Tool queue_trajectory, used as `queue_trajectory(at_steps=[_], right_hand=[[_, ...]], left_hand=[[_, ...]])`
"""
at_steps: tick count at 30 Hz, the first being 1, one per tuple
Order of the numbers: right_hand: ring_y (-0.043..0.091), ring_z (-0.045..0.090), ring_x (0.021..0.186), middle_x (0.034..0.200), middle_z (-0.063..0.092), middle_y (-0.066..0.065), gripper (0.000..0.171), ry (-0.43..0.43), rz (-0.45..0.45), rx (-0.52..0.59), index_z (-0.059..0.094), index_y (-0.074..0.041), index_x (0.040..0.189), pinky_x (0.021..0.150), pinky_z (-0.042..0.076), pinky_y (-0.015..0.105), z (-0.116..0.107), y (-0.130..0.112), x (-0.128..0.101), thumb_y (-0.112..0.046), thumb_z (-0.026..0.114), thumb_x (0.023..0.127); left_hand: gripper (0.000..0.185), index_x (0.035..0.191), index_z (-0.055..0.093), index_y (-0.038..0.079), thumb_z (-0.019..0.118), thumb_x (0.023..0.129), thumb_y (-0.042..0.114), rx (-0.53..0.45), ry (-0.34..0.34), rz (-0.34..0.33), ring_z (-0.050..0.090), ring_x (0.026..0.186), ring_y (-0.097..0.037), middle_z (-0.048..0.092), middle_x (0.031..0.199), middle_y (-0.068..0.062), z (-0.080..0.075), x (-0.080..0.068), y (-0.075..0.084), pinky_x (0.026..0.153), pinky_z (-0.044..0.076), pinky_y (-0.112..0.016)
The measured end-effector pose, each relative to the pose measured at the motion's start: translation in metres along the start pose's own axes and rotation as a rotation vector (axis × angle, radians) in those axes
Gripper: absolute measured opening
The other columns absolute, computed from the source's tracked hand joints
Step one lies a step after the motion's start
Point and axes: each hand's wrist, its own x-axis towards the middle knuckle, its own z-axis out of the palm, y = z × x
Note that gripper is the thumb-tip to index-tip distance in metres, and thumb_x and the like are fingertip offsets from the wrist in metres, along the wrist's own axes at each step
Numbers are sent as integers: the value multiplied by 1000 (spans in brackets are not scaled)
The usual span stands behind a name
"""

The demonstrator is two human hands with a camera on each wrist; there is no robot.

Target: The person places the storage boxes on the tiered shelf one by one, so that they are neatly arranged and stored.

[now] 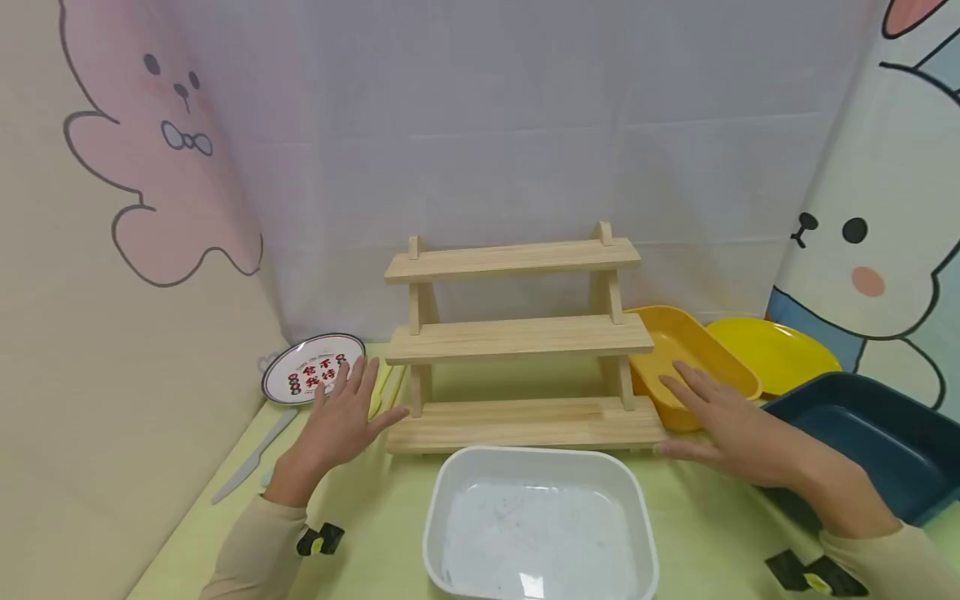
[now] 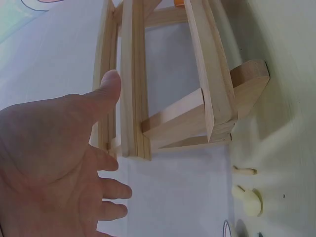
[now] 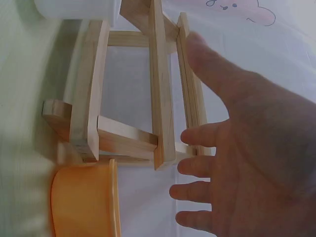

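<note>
A three-tier wooden rack point(image 1: 517, 337) stands at the back middle of the green table. My left hand point(image 1: 345, 417) hovers flat with spread fingers by the rack's lower left end, thumb close to the bottom shelf. My right hand point(image 1: 720, 417) is spread open at the rack's lower right end, over the edge of an orange-yellow tray point(image 1: 693, 350). Neither hand holds anything. In the left wrist view the open palm point(image 2: 54, 163) faces the rack's end point(image 2: 173, 98). The right wrist view has the open palm point(image 3: 252, 148) beside the rack point(image 3: 158, 98) and the orange tray point(image 3: 84, 200).
A white tub point(image 1: 540, 525) sits in front of the rack. A dark blue tub point(image 1: 870, 442) and a yellow plate point(image 1: 772, 350) lie at the right. A printed round plate point(image 1: 313, 368) leans at the left, with a pale knife point(image 1: 255, 454) and a yellow utensil point(image 1: 382, 387) nearby.
</note>
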Motion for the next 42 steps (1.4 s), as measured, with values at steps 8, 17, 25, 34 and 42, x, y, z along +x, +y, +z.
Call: queue_trajectory(at_steps=[8, 17, 25, 34, 42], right_hand=[[49, 35, 139, 166, 2, 20, 102, -136, -131, 136, 12, -24, 162, 102, 44, 66, 0, -20, -8, -64, 66, 86], [47, 34, 139, 164, 3, 24, 109, -250, -218, 197, 18, -18, 162, 100, 47, 63, 11, -30, -9, -56, 77, 78], [44, 37, 137, 165, 15, 16, 106, -290, -290, 233, 35, -29, 156, 99, 47, 64, 21, -33, -5, -60, 84, 67], [43, 40, 136, 160, 30, 12, 77, -317, -298, 262, 59, -26, 137, 99, 45, 67, 28, -35, -3, -55, 85, 71], [27, 55, 124, 156, 40, 8, 50, -355, -257, 186, 72, -33, 118, 99, 53, 51, 25, -44, -4, -55, 81, 74]], left_hand=[[101, 158, 8, -3, 50, 96, 65, -102, 31, 8, 9, 149, -46, 11, 163, -26, 3, 7, 0, 115, 15, -71], [101, 157, 7, -7, 52, 98, 60, -182, 74, 21, 12, 148, -46, 10, 161, -30, 15, 11, -3, 119, 19, -62], [99, 158, 3, -4, 50, 99, 61, -294, 77, 10, 21, 146, -45, 12, 163, -26, 23, 16, -3, 118, 25, -60], [87, 160, 11, 3, 55, 101, 50, -454, 154, 15, 31, 143, -43, 28, 159, -25, 38, 25, -2, 115, 30, -62], [84, 162, 8, 11, 54, 102, 49, -464, 138, 18, 30, 142, -45, 22, 163, -18, 40, 27, 1, 115, 29, -63]])
